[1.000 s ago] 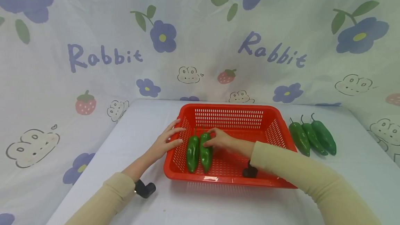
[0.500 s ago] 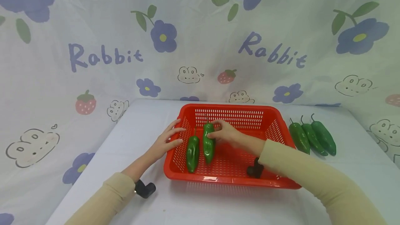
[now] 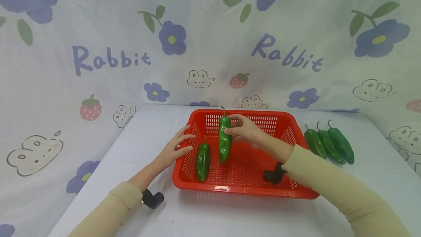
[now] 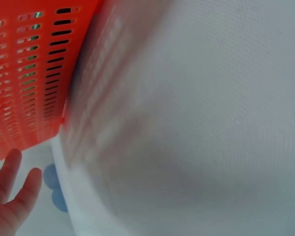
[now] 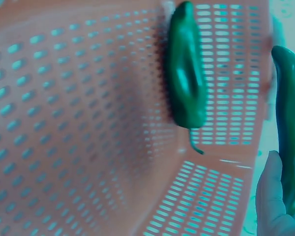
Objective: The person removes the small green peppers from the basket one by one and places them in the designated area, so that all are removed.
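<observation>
My right hand [image 3: 248, 131] pinches a long green chili pepper [image 3: 225, 140] by its upper part, stem up, raised above the red plastic basket [image 3: 230, 190]. In the right wrist view the held pepper [image 5: 291, 123] shows at the right edge, beside a finger. A second green pepper [image 3: 202, 162] lies in the basket along its left wall. My left hand [image 3: 173, 149] rests on the basket's left rim with fingers spread and fairly straight. The left wrist view shows fingertips of the left hand [image 4: 12, 201] next to the perforated basket wall [image 4: 34, 73].
Three more green peppers [image 3: 329, 143] lie side by side on the white tablecloth [image 3: 371, 193], right of the basket. A black wrist camera [image 3: 275, 174] hangs under the right wrist, another black camera [image 3: 152, 198] under the left. A printed curtain [image 3: 210, 39] stands behind.
My right hand has lifted the pepper from beside the other one in the basket and moved it up and to the right. The left hand has stayed on the rim.
</observation>
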### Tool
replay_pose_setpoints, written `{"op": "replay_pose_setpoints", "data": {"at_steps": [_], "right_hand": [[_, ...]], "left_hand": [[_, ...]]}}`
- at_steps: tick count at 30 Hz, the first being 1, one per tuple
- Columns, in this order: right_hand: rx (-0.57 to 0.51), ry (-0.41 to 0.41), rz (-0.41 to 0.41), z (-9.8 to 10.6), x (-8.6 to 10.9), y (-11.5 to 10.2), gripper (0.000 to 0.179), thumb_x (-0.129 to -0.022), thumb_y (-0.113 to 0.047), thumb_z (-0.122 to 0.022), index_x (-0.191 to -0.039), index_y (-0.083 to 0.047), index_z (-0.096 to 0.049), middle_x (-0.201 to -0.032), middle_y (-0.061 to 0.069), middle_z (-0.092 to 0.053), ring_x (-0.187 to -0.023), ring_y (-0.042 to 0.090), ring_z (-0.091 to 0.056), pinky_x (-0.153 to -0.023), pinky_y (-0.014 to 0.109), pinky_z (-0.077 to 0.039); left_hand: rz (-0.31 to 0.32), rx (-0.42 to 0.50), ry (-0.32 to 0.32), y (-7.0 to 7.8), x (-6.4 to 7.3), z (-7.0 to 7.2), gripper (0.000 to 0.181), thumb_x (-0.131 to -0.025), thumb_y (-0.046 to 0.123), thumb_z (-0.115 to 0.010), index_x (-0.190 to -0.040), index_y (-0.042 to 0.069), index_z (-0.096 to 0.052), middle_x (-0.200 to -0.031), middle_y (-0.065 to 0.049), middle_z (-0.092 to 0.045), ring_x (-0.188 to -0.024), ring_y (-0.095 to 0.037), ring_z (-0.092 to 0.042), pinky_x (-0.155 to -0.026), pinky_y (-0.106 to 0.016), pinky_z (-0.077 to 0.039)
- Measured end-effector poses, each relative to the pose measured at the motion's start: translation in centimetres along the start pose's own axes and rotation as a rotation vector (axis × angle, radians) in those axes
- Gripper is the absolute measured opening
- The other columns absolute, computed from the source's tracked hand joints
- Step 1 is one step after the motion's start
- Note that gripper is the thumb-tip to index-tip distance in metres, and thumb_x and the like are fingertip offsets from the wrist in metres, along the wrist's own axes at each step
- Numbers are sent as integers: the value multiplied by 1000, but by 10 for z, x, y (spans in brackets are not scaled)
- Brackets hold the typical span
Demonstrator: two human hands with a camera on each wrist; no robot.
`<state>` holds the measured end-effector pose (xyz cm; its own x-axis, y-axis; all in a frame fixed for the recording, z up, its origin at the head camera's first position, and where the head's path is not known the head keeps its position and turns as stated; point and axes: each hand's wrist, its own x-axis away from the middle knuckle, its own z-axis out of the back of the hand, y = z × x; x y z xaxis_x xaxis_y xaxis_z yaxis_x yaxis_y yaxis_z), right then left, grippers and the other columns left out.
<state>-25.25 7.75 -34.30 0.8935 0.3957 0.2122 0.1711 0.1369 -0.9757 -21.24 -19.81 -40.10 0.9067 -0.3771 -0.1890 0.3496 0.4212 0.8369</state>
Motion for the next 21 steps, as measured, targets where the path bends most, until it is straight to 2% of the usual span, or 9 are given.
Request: {"op": "replay_pose_setpoints", "data": {"at_steps": [6, 15, 21], "right_hand": [[-26, 10, 33, 5, 10, -14, 60, -85, -5, -60, -138, -9, -32, -125, 21, -44, -90, 22, -60, -82, 40, -53], [-63, 12, 81, 16, 24, -22, 59, -86, -3, -58, -139, -7, -31, -126, 22, -42, -87, 19, -62, -82, 39, -53], [-43, 50, 90, 26, 35, -29, 60, -86, -5, -59, -139, -12, -32, -130, 19, -42, -93, 20, -60, -83, 38, -52]], "left_hand": [[4, 3, 2, 1, 1, -1, 40, -88, 15, -54, -127, 4, -50, -151, -9, -16, -136, -37, -18, -88, -49, -46], [-2, 5, -3, -1, 0, -1, 41, -89, 18, -54, -127, 4, -50, -151, -9, -16, -136, -37, -18, -87, -49, -47], [1, 3, 2, -2, 0, -1, 41, -89, 19, -55, -127, 4, -50, -151, -9, -16, -136, -37, -17, -89, -52, -45]]}}
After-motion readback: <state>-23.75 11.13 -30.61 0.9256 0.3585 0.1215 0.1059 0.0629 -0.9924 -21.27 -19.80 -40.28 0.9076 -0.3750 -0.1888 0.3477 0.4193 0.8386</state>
